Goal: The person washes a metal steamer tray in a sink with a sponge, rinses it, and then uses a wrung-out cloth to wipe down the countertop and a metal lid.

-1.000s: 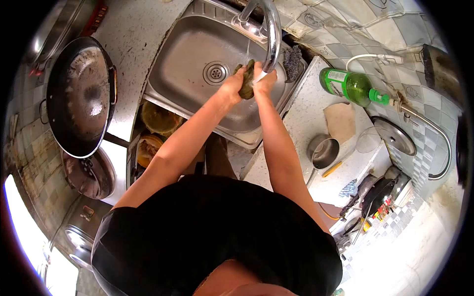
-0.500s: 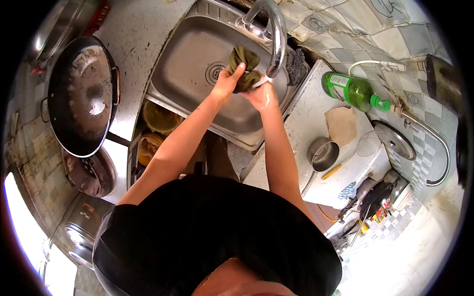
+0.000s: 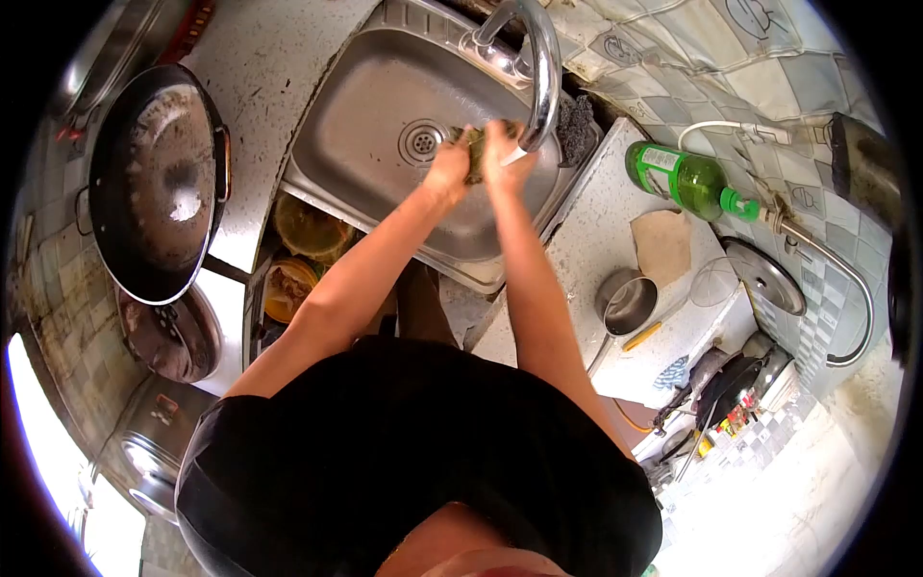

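An olive-green cloth (image 3: 476, 156) is bunched between my two hands above the metal sink (image 3: 361, 115). My left hand (image 3: 450, 165) is closed on its left side. Close beside it, my right hand (image 3: 506, 162) grips the right side, its fingers a little blurred. Water runs from the curved faucet (image 3: 546, 72) onto my right hand. Below and left of the cloth is the round drain (image 3: 421, 143). Much of the cloth is hidden by my fingers.
A large dark wok (image 3: 159, 183) stands on the left counter. On the right counter are a green bottle (image 3: 678, 178), a small saucepan (image 3: 630, 303), a beige cloth (image 3: 661, 245) and a metal lid (image 3: 764, 277). A dark scrubber (image 3: 577, 130) lies at the sink's right corner.
My right hand has turned over and come up onto the cloth, nearer my left. The cloth, loosely spread before, is now squeezed into a smaller bundle between both hands.
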Demonstrator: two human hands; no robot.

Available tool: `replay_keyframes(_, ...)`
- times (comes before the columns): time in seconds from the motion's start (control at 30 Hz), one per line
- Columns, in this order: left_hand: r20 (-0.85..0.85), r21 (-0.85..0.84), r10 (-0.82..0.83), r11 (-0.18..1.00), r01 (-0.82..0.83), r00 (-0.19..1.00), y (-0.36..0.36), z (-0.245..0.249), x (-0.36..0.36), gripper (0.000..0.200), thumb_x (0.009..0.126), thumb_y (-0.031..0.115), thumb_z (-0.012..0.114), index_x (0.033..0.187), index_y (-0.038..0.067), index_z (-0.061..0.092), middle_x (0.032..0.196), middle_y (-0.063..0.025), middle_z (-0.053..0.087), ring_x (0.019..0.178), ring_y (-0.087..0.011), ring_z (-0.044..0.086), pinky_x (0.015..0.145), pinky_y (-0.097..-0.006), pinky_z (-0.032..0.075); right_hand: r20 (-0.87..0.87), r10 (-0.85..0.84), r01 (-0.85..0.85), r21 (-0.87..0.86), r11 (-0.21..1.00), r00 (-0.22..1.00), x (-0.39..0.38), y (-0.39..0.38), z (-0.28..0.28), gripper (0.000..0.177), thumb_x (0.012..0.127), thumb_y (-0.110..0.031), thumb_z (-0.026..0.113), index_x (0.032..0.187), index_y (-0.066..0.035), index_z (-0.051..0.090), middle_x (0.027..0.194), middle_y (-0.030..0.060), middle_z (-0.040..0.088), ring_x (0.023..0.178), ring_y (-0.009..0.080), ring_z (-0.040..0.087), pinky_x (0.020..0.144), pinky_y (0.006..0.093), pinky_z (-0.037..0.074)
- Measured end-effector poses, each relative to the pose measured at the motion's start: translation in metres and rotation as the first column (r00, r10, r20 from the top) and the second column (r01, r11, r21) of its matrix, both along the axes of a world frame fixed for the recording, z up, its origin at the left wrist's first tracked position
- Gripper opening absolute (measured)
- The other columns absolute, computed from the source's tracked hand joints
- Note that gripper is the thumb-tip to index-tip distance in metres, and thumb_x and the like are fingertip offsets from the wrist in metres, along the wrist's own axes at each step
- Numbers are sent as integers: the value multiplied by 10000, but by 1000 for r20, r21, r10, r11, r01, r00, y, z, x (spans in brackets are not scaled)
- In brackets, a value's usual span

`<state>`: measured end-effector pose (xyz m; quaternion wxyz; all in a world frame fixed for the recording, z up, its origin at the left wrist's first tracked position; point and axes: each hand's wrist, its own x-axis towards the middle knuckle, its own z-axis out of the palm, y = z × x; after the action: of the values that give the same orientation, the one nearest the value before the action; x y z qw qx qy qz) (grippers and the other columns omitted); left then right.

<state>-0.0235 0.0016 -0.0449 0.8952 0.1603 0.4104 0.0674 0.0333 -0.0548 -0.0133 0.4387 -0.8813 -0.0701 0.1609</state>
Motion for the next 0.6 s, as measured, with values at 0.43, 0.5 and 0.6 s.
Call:
replay_keyframes(0.43, 100, -91, -156, 982, 165, 983, 29, 10, -19, 471, 967, 475, 426, 1183, 67, 520, 1180, -101, 585, 1055, -226, 575, 855, -400, 479, -6, -63, 64, 123, 990, 998, 34, 0, -28, 348, 811, -304, 687, 698, 19, 624, 596, 135, 612, 567, 218, 604, 553, 371, 443)
replay_keyframes(0.5, 206, -109, -201, 968, 227, 958, 47, 27, -32, 622, 933, 574, 413, 1285, 63, 451, 1325, -109, 496, 1194, -251, 488, 955, -468, 417, -192, -31, 106, 394, 913, 981, 36, 0, 21, 305, 884, -265, 627, 736, 2, 624, 609, 76, 598, 585, 127, 563, 534, 323, 428)
replay_keyframes(0.6, 287, -210, -152, 953, 217, 946, 36, 7, -31, 719, 878, 660, 409, 1278, 65, 460, 1286, -107, 507, 1205, -254, 471, 985, -479, 395, 2, 315, -302, 290, 908, 949, 6, -2, 59, 189, 863, -197, 623, 848, -9, 619, 755, 79, 633, 676, 142, 587, 579, 305, 469)
